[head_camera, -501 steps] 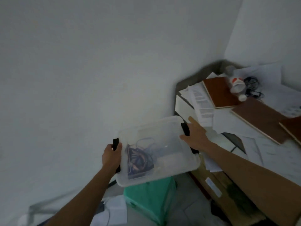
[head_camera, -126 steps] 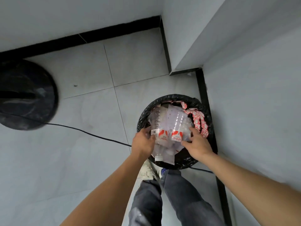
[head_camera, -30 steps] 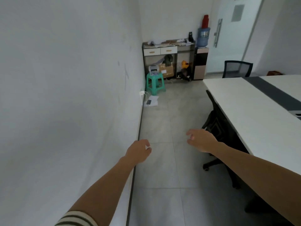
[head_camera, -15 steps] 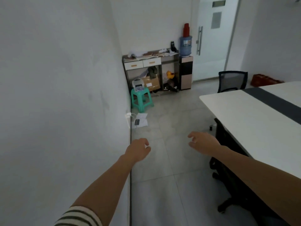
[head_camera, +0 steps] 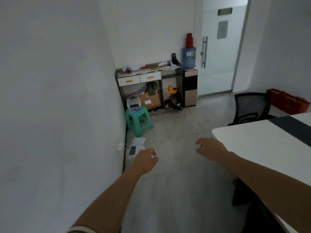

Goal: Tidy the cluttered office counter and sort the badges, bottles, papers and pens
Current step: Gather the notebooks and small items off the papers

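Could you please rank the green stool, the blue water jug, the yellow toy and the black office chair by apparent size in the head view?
1. black mesh office chair
2. green plastic stool
3. blue water jug
4. small yellow toy
The chair stands nearer the camera, which inflates it.

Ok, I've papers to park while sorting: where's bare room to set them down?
The table is bare at its near corner, beside the right hand. The floor between stool and table is open too. The counter top is crowded with papers and boards; a box sits on the stool.
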`<state>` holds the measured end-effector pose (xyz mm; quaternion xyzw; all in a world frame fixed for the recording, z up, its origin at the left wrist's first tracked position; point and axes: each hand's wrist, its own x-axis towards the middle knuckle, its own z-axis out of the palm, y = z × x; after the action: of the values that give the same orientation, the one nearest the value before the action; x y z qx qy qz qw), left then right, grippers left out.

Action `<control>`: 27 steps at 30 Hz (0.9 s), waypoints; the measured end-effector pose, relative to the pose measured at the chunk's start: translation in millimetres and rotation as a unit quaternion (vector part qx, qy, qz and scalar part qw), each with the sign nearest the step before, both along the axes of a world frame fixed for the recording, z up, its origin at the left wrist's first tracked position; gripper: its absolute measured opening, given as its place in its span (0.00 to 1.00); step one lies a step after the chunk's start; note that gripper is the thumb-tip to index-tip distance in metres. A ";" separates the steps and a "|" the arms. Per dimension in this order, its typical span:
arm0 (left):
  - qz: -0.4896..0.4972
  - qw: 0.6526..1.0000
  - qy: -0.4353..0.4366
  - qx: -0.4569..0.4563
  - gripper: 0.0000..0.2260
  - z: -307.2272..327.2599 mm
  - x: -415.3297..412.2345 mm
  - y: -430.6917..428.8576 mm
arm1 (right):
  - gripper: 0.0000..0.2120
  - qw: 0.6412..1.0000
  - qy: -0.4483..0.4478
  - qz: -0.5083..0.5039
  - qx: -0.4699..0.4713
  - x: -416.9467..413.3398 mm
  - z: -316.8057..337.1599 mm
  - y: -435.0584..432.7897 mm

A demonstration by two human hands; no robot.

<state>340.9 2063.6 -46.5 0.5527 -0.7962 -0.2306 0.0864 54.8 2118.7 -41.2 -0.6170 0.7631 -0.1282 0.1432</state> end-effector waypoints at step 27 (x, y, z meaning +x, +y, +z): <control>-0.050 0.999 -0.016 0.004 0.12 3.9 -192.9 -697.4 | 0.17 0.999 0.018 -0.014 0.033 -182.3 -0.5 -674.9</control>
<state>148.1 1366.2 -42.6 0.5157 -0.8234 -0.2290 0.0601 -127.5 1443.8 -41.7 -0.6034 0.7780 -0.0936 0.1477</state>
